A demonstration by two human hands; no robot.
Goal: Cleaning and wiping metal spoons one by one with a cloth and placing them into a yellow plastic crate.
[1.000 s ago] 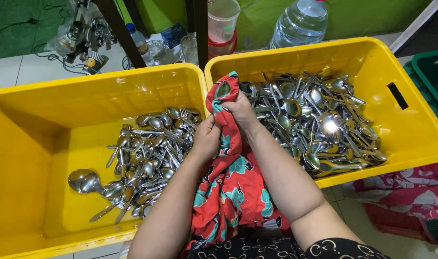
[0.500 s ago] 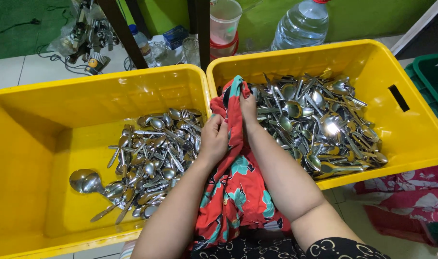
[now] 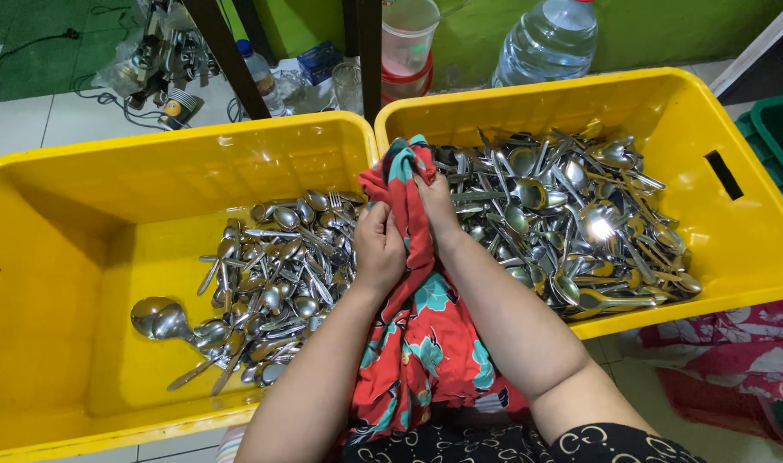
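red floral cloth (image 3: pixel 413 343) bunched inside both hands' fingers (image 3: pixel 383 236).

A tiled floor (image 3: pixel 31 129) carries two yellow bins side by side, touching. The left bin (image 3: pixel 66 249) holds a smaller heap of cutlery (image 3: pixel 271 283); the right bin (image 3: pixel 734 249) is heaped fuller (image 3: pixel 572 223). Behind them stand a water jug (image 3: pixel 550 39) and a small bottle (image 3: pixel 258 77).
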